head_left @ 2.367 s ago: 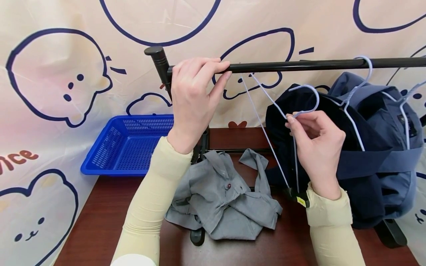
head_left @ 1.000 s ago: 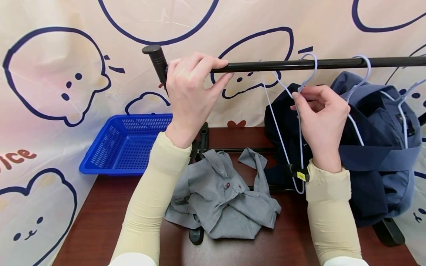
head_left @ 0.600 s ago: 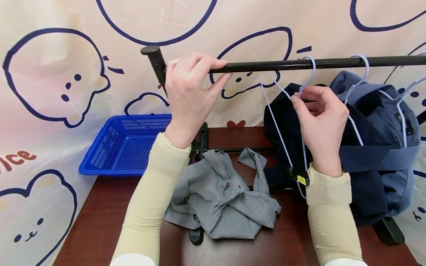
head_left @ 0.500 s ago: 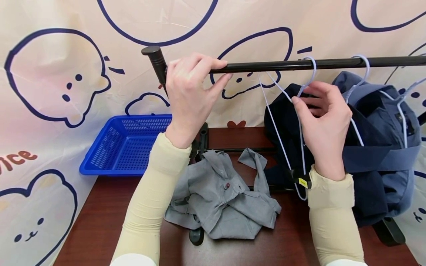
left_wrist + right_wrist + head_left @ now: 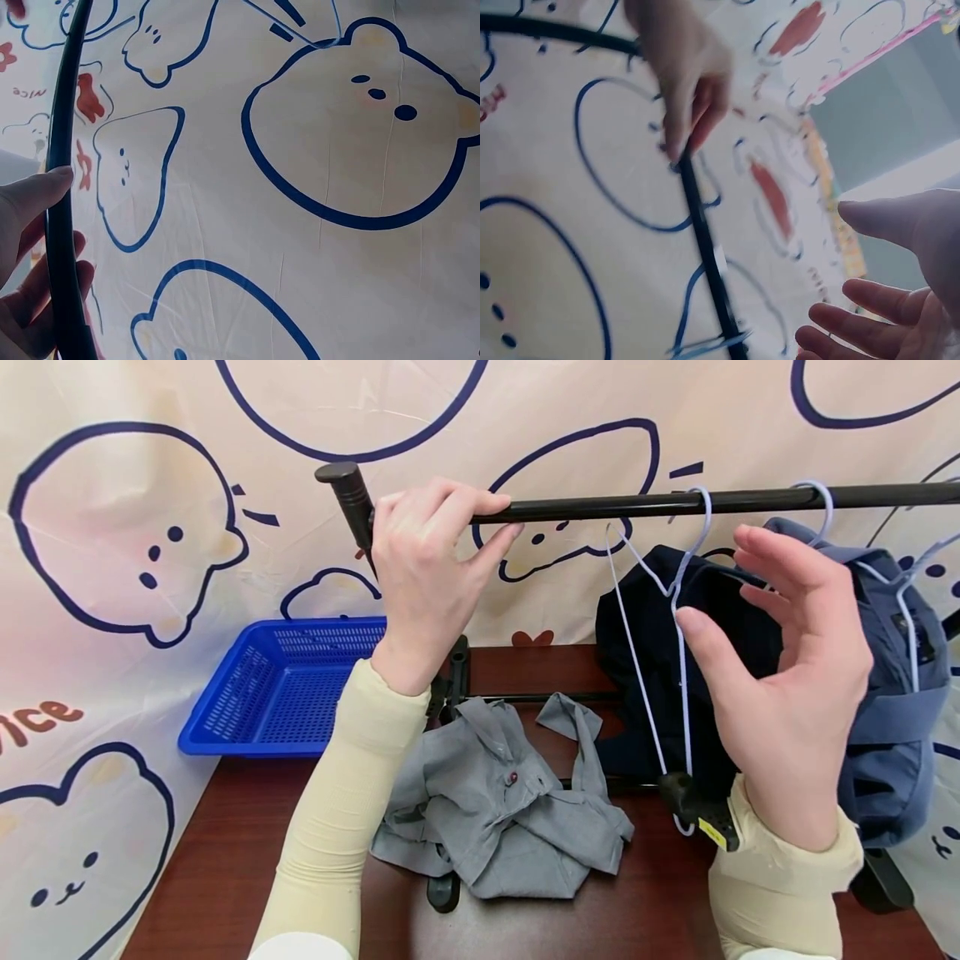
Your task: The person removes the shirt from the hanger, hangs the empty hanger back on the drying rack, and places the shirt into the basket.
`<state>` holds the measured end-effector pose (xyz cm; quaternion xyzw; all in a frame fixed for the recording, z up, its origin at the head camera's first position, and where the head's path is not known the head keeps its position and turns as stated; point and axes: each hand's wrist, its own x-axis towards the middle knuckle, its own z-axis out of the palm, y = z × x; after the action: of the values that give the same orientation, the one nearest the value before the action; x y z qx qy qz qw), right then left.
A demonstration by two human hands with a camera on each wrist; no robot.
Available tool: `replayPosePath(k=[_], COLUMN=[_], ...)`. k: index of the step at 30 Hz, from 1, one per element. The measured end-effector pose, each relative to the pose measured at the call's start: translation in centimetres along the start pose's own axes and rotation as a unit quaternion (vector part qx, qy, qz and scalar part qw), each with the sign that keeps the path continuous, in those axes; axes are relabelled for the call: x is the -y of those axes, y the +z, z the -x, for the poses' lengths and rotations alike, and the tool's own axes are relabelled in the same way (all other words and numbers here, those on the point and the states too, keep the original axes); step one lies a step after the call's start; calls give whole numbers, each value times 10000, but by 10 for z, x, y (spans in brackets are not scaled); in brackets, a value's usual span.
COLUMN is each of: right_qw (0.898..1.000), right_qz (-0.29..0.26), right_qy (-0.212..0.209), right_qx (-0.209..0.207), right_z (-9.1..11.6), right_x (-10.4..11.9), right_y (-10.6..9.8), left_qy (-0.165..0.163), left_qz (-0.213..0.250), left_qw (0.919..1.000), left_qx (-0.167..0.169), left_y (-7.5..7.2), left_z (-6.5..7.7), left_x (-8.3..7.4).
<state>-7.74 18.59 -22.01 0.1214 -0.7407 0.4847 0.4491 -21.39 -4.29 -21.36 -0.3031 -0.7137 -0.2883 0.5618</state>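
My left hand (image 5: 431, 568) grips the black rail (image 5: 600, 509) of a clothes rack near its left end. The left wrist view shows the thumb and fingers around the rail (image 5: 62, 150). A bare light-purple wire hanger (image 5: 707, 518) hangs from the rail by its hook, with no garment on it. My right hand (image 5: 798, 693) stands just right of the hanger, thumb and fingers spread, holding nothing. Its thumb tip is close beside the hanger's wire. In the right wrist view the spread fingers (image 5: 862, 330) show apart from the rail (image 5: 705, 232).
A navy garment (image 5: 645, 593) and a blue garment (image 5: 900, 777) are at the right, with more hangers (image 5: 910, 635). A crumpled grey shirt (image 5: 495, 827) lies on the brown table (image 5: 240, 860). Back left stands a blue basket (image 5: 213, 710); behind hangs a printed sheet (image 5: 315, 410).
The right hand lifted the hanger up and its hook went over the rail. It then let go, fingers spreading, and moved right and down. The left hand stayed on the rail.
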Motion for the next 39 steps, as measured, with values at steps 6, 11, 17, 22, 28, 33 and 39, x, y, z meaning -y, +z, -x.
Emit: replayPosePath(k=[6,11,17,22,28,33,39], right_qw=[9978,9885,9788,9691,9542,9342,9117], right_qz=[-638,-1383,-1232,-837,-977,-917,-236], right_qy=[-192,-486,-986,-1026,-662,-345,161], right_qx=[63,363,1308,2083,2750,3431,4098], right_z=[13,25,43,60,92,117,145], right_x=[6,7,21,31,16,-2,-36], right_y=[-4,3,20,34,48,57,69], left_qy=[98,30,-100,-85,-80,-80,-12], left_qz=[-29,13,71,59,25,53,79], left_qw=[9999,10000,9999,9999,9999,9999,10000], left_qx=[8,4,-41,-52,-84,-86,-21], left_y=[1,1,0,1,1,2,1], left_z=[0,0,1,1,1,1,5], left_x=[1,0,-1,-1,-1,-1,-1])
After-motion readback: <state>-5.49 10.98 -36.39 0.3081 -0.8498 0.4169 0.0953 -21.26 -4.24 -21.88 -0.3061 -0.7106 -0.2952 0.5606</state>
